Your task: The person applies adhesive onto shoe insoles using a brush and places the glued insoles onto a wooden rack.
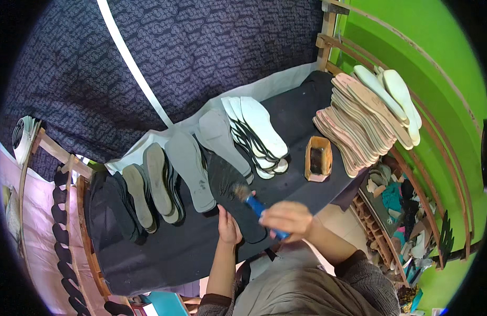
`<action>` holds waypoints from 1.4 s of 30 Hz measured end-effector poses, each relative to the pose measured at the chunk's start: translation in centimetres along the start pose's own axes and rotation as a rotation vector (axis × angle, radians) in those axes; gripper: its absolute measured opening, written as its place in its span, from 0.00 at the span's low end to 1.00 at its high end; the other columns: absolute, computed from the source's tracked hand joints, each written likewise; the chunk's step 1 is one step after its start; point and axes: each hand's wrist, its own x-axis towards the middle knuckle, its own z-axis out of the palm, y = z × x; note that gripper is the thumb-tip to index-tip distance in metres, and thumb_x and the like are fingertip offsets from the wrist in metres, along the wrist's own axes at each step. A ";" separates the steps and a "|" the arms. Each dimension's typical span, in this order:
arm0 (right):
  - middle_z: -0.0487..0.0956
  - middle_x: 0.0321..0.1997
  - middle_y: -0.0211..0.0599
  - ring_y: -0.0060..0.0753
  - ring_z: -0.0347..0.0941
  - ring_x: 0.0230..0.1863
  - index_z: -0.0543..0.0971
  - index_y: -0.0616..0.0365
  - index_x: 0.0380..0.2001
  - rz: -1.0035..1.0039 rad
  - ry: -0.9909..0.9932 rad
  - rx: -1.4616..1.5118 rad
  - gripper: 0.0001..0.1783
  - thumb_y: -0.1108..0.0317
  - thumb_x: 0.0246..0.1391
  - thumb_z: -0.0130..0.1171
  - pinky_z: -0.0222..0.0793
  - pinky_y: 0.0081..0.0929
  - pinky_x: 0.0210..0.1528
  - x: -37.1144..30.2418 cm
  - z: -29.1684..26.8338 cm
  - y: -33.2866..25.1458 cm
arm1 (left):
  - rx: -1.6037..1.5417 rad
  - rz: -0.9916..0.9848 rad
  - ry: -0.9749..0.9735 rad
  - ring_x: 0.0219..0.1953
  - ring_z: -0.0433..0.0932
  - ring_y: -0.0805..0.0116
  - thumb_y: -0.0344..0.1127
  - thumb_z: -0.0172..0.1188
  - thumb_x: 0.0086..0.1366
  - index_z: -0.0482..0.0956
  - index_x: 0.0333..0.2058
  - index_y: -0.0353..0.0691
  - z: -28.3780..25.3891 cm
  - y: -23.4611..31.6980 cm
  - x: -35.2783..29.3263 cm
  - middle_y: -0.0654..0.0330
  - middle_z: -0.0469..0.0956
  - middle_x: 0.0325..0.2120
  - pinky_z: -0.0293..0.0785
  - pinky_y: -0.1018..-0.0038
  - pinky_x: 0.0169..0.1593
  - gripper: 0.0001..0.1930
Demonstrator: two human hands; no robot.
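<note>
My left hand point(229, 227) grips the edge of a black shoe insole point(226, 173), which slants across the front of the table. In my right hand point(287, 218), blurred a little by motion, is a brush with a blue handle point(255, 205). Its bristles touch the insole's upper face near the middle, where glossy dark streaks show. A cut-open carton point(308, 164) with dark stuff inside stands to the right of the brush. Just left of the held insole lie grey insoles point(186, 163), one with a dark mark near its heel.
White insoles point(259, 124) fan out at the back. Pink-beige insoles point(354, 124) are stacked at the right, with white ones on top. Olive point(135, 187) and black insoles lie at the left of the dark tablecloth point(159, 263). Wooden racks flank the table; scraps point(396, 205) fill the right shelf.
</note>
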 end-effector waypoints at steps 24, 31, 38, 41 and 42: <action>0.79 0.34 0.44 0.44 0.77 0.34 0.79 0.62 0.34 0.234 0.068 -0.029 0.21 0.81 0.28 0.62 0.74 0.32 0.34 -0.4 -0.1 -1.1 | 0.037 0.085 0.009 0.41 0.75 0.59 0.67 0.25 0.64 0.56 0.60 0.33 0.2 0.4 0.3 0.50 0.72 0.45 0.74 0.59 0.44 0.42; 0.78 0.37 0.41 0.42 0.76 0.34 0.78 0.61 0.34 0.227 -0.042 0.107 0.23 0.81 0.25 0.61 0.73 0.30 0.34 -1.2 1.5 -2.0 | 0.020 0.107 -0.238 0.43 0.74 0.56 0.62 0.26 0.67 0.54 0.61 0.36 -2.5 0.1 1.5 0.51 0.62 0.58 0.76 0.56 0.41 0.37; 0.78 0.34 0.41 0.42 0.76 0.32 0.79 0.59 0.34 0.318 -0.067 0.196 0.21 0.83 0.28 0.61 0.73 0.29 0.35 -1.8 1.7 -3.1 | 0.028 0.152 -0.185 0.44 0.74 0.56 0.61 0.24 0.68 0.53 0.61 0.38 -2.4 0.1 1.1 0.51 0.63 0.57 0.77 0.54 0.41 0.35; 0.78 0.36 0.43 0.42 0.77 0.32 0.79 0.61 0.33 0.397 0.074 0.028 0.20 0.83 0.29 0.63 0.74 0.29 0.33 -1.8 1.1 -1.9 | 0.005 0.206 -0.123 0.46 0.73 0.56 0.61 0.24 0.68 0.54 0.61 0.39 -2.3 0.0 1.4 0.52 0.63 0.58 0.76 0.51 0.43 0.35; 0.78 0.36 0.43 0.42 0.77 0.32 0.79 0.61 0.33 0.397 0.075 0.025 0.20 0.83 0.29 0.63 0.74 0.29 0.33 -1.7 1.2 -2.4 | 0.005 0.204 -0.125 0.46 0.73 0.56 0.61 0.24 0.68 0.54 0.61 0.39 -2.1 0.1 1.3 0.52 0.63 0.58 0.76 0.51 0.43 0.35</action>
